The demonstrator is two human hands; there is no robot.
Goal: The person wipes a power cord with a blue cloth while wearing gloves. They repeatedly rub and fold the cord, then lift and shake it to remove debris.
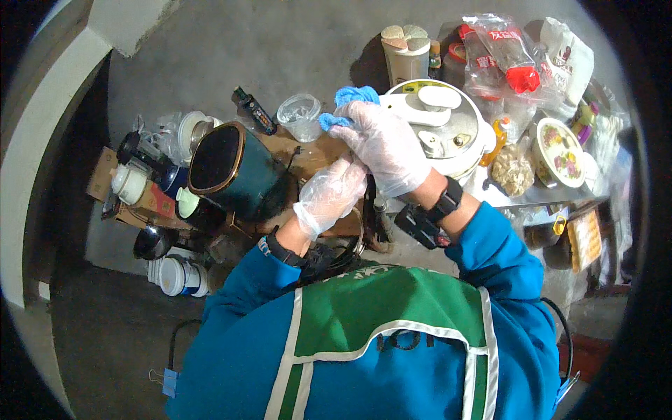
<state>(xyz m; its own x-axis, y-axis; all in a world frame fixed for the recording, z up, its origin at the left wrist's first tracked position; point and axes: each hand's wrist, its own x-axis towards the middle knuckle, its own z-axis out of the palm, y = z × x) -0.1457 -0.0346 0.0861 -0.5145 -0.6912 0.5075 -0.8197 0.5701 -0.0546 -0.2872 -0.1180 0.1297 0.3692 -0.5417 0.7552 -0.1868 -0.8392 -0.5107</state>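
A clear plastic glove covers each of my hands. My right hand (pixel 388 147) is closed around a blue cloth (pixel 357 95), whose folds stick out past the fingers. Close against it, lower left, is my left hand (pixel 333 194), fingertips drawn together near the right palm; whether it pinches anything is hidden. Beside my right hand stands a white electric pressure cooker (pixel 462 121) with its lid on. To the left is a dark green air fryer (pixel 257 173) with a copper-coloured rim. A clear plastic tub (pixel 299 118) and a dark bottle (pixel 255 112) lie beyond the hands.
Behind the cooker stands a divided grain container (pixel 407 58). Plastic bags (pixel 504 58), an orange bottle (pixel 496 142), a bag of pale food pieces (pixel 513 170) and a flowered oval container (pixel 560 152) crowd the right. Farther left are a white lidded pot (pixel 128 184) and a white bucket (pixel 176 275).
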